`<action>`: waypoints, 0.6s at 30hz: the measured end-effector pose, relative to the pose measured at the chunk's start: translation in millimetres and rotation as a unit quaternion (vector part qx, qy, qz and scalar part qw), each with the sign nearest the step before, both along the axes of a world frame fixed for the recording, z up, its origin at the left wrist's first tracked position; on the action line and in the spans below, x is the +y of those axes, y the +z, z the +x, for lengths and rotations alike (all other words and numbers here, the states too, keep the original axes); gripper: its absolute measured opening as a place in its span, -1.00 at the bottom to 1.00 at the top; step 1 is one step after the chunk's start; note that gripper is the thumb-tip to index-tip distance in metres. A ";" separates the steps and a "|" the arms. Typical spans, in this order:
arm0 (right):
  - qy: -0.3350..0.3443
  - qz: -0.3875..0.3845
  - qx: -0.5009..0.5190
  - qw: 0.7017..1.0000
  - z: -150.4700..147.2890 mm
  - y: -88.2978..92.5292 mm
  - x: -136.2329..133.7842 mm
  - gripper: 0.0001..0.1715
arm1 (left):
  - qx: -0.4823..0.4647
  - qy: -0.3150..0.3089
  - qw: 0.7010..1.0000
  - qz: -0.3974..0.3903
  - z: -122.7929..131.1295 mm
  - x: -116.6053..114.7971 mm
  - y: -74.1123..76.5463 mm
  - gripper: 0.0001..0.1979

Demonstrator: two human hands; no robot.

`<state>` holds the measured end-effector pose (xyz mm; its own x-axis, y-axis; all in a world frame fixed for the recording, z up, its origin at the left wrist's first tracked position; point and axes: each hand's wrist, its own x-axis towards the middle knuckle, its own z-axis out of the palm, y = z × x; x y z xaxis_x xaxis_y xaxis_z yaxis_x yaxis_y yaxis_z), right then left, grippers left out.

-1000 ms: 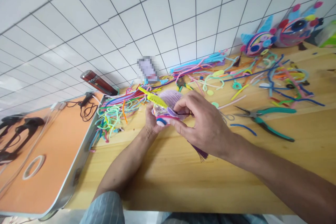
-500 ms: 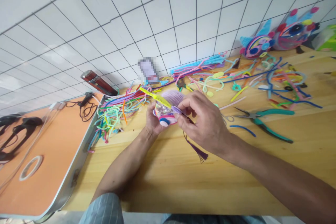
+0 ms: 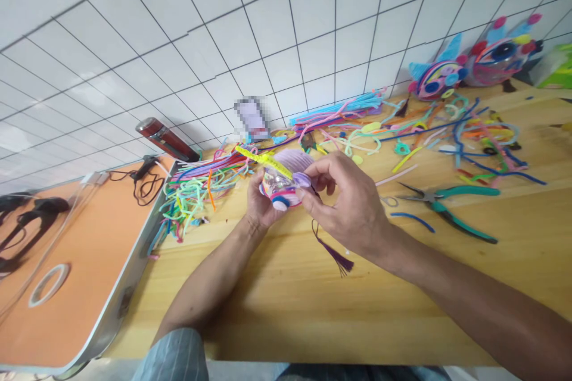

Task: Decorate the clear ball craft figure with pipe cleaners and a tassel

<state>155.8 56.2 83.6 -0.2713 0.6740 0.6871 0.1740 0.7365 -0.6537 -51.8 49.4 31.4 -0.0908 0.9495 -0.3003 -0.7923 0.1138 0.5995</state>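
Observation:
My left hand [image 3: 260, 205] is closed round the side of a small craft figure [image 3: 281, 186], a clear body trimmed with pipe cleaners. It carries a blue and white round piece [image 3: 281, 202], a lilac ribbed part [image 3: 295, 161] and a yellow pipe-cleaner strip [image 3: 263, 159] jutting up to the left. Between thumb and forefinger my right hand [image 3: 342, 202] pinches a purple coiled disc [image 3: 302, 180] against the figure's right side. Below, a dark purple tassel [image 3: 338, 257] hangs on a thin cord. The left fingers are mostly hidden behind the figure.
Green-handled pliers [image 3: 440, 202] lie to the right, beside a blue pipe-cleaner piece [image 3: 413, 220]. Piles of pipe cleaners [image 3: 187, 196] line the back. Two finished-looking figures [image 3: 435, 77] stand against the tiled wall. A red-brown flask [image 3: 165, 138] leans left, near an orange-topped table [image 3: 80, 238].
The purple disc has turned to show more of its coiled face. The yellow strip and lilac part have shifted slightly; both hands stay in nearly the same place.

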 end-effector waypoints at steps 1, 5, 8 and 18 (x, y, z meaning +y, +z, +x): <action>-0.001 -0.005 0.003 1.000 -0.4 -0.4 -0.2 -0.82 | -0.002 -0.001 1.000 0.000 -0.1 0.1 0.1 -0.67; 0.001 -0.004 0.003 1.000 -0.7 -0.2 -0.6 -0.85 | -0.010 0.009 1.000 -0.010 3.7 -0.3 5.0 -0.64; 0.005 0.002 0.003 1.000 0.6 0.7 0.2 -0.89 | -0.014 0.025 0.999 -0.018 8.2 -0.8 10.0 -0.67; 0.011 -0.022 0.005 1.000 3.3 3.5 2.2 -0.93 | 0.004 0.006 1.000 0.002 7.8 -0.5 10.1 -0.60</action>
<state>159.1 58.4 87.1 -0.2793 0.6972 0.6603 0.1506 0.7109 -0.6870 -44.0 48.9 41.4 -0.1036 0.9493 -0.2967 -0.7890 0.1032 0.6057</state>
